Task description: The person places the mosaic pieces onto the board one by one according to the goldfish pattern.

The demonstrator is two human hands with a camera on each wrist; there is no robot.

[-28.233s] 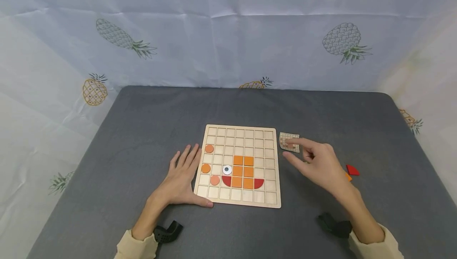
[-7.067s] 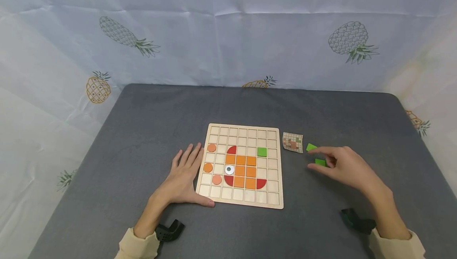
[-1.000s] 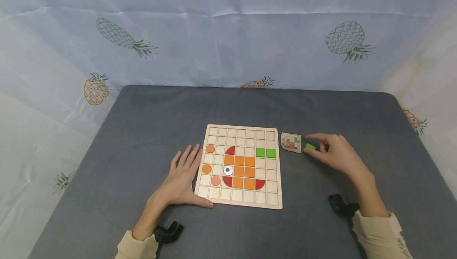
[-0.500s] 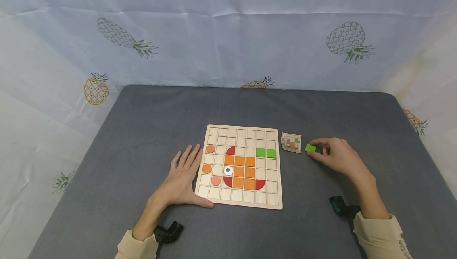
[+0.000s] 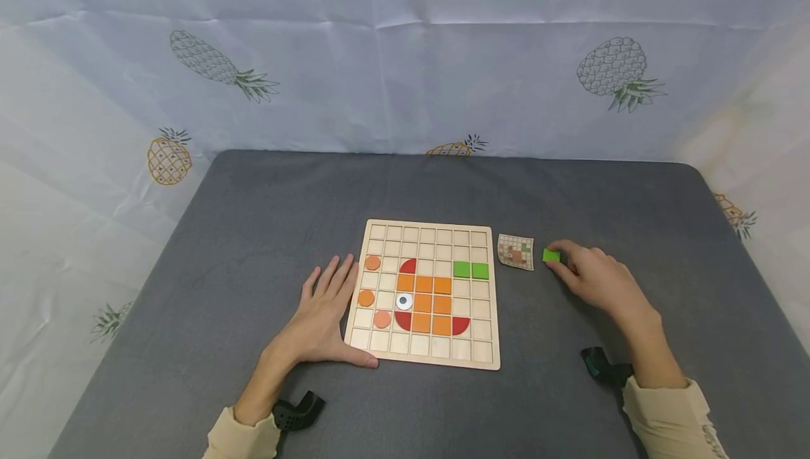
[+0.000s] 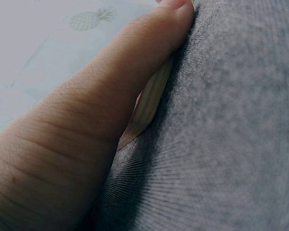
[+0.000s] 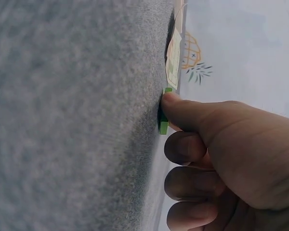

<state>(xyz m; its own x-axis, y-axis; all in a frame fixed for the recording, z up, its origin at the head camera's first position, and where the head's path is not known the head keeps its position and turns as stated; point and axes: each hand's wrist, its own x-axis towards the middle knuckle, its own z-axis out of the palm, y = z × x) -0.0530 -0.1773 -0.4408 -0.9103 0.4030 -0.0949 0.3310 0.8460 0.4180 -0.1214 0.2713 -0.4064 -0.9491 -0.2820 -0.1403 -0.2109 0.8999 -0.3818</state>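
A square wooden grid board (image 5: 481, 353) lies mid-table. My left hand (image 5: 319, 325) rests along its left side, fingers straight and spread, thumb at the bottom edge. Set in the grid are a block of orange square tiles (image 5: 422, 303), several red quarter-round tiles (image 5: 460, 326), orange discs (image 5: 365, 298) and an eye piece (image 5: 403, 301). Two green square tiles (image 5: 462, 270) sit side by side at upper right. Right of the board, my right hand (image 5: 598, 280) pinches another green square tile (image 5: 551, 255) between thumb and index finger, close to the tabletop; its other fingers are curled.
A small picture card (image 5: 515, 252) with a coloured grid pattern lies between the board and the right hand. Dark grey cloth covers the table (image 5: 405, 410). A white pineapple-print cloth (image 5: 405, 86) hangs behind it. Each wrist carries a black device (image 5: 299, 411).
Since the oldest frame, orange, red and two green tiles have joined the board. In the last second my right thumb and fingers have closed on the loose green tile. The left hand stays put.
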